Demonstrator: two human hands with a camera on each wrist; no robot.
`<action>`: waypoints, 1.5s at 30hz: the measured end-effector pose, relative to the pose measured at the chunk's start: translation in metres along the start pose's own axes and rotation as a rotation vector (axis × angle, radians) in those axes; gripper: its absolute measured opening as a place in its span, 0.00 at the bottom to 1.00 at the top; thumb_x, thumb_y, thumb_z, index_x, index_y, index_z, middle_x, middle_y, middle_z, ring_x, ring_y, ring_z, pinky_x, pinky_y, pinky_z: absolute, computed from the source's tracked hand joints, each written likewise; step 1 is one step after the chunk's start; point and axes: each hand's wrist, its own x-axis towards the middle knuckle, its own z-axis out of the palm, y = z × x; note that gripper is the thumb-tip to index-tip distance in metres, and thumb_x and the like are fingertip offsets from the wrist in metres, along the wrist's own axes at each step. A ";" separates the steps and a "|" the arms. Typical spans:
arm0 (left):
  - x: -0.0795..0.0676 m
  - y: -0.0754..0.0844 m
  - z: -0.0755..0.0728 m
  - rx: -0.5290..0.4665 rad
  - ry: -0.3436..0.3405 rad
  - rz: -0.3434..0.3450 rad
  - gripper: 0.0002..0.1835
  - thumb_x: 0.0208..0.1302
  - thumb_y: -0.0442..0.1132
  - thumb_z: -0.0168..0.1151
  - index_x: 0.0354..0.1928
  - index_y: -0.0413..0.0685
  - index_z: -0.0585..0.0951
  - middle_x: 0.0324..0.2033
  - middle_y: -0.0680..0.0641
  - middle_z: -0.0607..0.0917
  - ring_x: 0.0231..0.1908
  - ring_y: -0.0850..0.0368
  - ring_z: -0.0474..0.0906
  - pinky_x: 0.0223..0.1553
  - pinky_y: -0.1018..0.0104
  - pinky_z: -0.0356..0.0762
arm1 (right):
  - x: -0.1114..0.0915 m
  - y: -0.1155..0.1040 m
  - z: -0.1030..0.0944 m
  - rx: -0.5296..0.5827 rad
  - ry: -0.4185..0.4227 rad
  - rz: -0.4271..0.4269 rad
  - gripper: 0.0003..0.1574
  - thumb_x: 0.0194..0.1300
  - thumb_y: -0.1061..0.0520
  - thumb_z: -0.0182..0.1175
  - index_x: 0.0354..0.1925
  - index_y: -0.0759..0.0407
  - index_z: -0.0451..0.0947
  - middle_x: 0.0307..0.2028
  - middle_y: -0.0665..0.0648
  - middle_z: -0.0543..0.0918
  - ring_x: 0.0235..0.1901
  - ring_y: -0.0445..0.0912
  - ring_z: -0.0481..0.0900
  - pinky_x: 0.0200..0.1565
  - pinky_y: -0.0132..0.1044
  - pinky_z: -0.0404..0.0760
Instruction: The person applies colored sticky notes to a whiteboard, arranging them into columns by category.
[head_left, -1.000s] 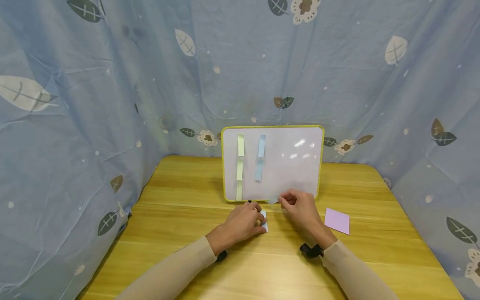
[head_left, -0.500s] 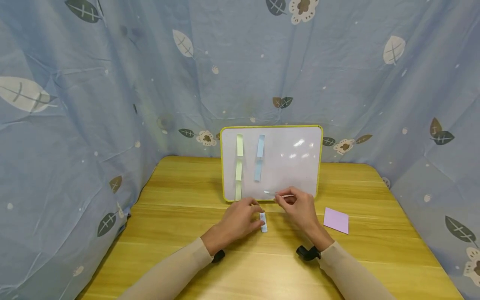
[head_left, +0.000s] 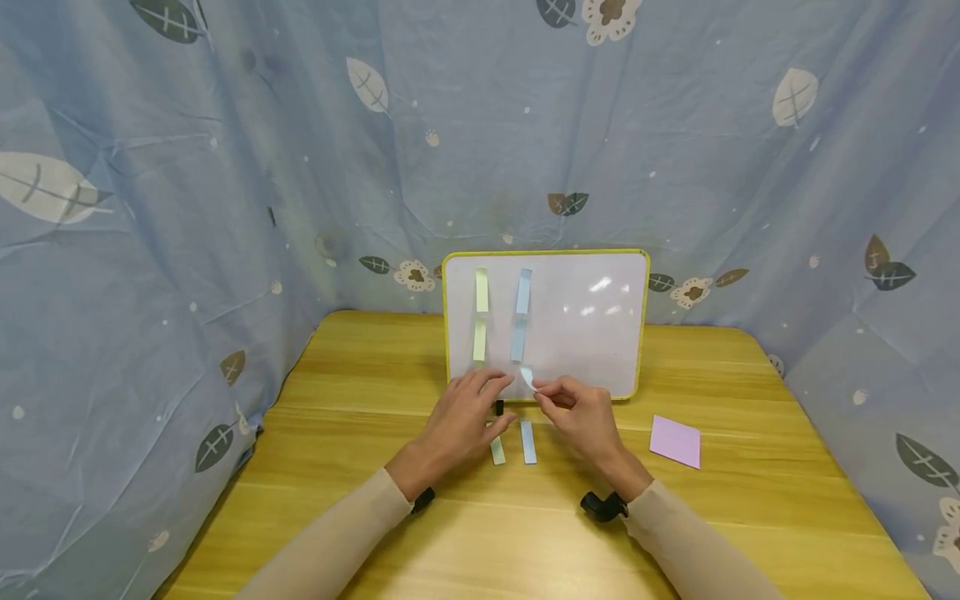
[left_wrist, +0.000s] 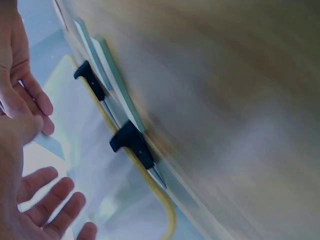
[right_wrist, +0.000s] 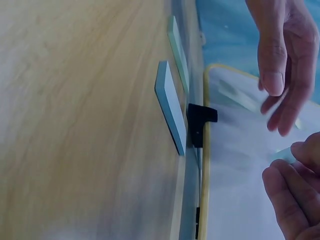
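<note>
My right hand point(head_left: 585, 421) pinches a light blue sticky-note strip point(head_left: 527, 378) by its lower end, between thumb and fingers. The strip curls in front of the whiteboard point(head_left: 588, 342), just under a column of two blue strips point(head_left: 522, 292). To its left, my left hand point(head_left: 459, 421) is held with spread, relaxed fingers and nothing in them, overlapping the board's lower left corner. Below the hands, a blue pad of strips point(head_left: 528, 443) and a green pad point(head_left: 498, 452) lie on the table; the left thumb partly hides the green one in the head view.
Green strips point(head_left: 482, 290) form a column on the board's left side, its lower end hidden by the left hand. Black feet point(left_wrist: 132, 142) prop the board's yellow rim. A pink-purple square of notes point(head_left: 675, 442) lies on the wooden table point(head_left: 360, 367) at right. Patterned curtain point(head_left: 465, 125) surrounds it.
My left hand has left the blue pad and moved left and up, uncovering both pads. The right hand has brought its blue strip up and left, below the second blue strip on the board.
</note>
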 end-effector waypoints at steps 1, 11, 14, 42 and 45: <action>0.000 -0.001 0.000 0.009 -0.005 0.015 0.35 0.80 0.57 0.77 0.81 0.52 0.81 0.74 0.47 0.86 0.72 0.43 0.85 0.76 0.41 0.84 | 0.001 -0.001 0.002 -0.001 -0.001 -0.003 0.05 0.72 0.72 0.77 0.43 0.67 0.94 0.50 0.66 0.98 0.47 0.61 1.00 0.49 0.30 0.94; 0.002 -0.011 0.008 0.038 0.027 0.126 0.40 0.86 0.64 0.66 0.85 0.47 0.76 0.82 0.44 0.80 0.81 0.42 0.78 0.87 0.39 0.71 | 0.008 -0.004 0.012 -0.049 -0.002 -0.021 0.02 0.75 0.67 0.79 0.43 0.66 0.93 0.50 0.64 0.99 0.47 0.58 1.00 0.49 0.39 0.96; 0.001 -0.019 0.018 0.022 0.075 0.151 0.39 0.90 0.68 0.55 0.87 0.49 0.75 0.82 0.45 0.80 0.82 0.45 0.76 0.90 0.43 0.66 | 0.010 -0.003 0.014 -0.057 -0.001 -0.021 0.03 0.75 0.66 0.79 0.42 0.66 0.93 0.50 0.64 0.98 0.47 0.58 1.00 0.48 0.39 0.96; 0.010 -0.019 0.002 0.106 -0.176 0.196 0.38 0.93 0.62 0.52 0.90 0.48 0.70 0.89 0.47 0.73 0.91 0.46 0.65 0.92 0.40 0.62 | 0.010 -0.001 0.021 -0.121 -0.040 0.093 0.04 0.76 0.67 0.78 0.45 0.60 0.97 0.47 0.61 1.00 0.46 0.54 1.01 0.48 0.46 0.98; 0.010 -0.019 0.002 0.147 -0.209 0.199 0.39 0.94 0.64 0.49 0.92 0.50 0.67 0.91 0.49 0.69 0.93 0.47 0.60 0.93 0.40 0.60 | 0.010 0.002 0.021 -0.166 -0.050 0.078 0.05 0.75 0.66 0.79 0.45 0.59 0.97 0.43 0.58 1.00 0.43 0.52 1.00 0.47 0.46 0.98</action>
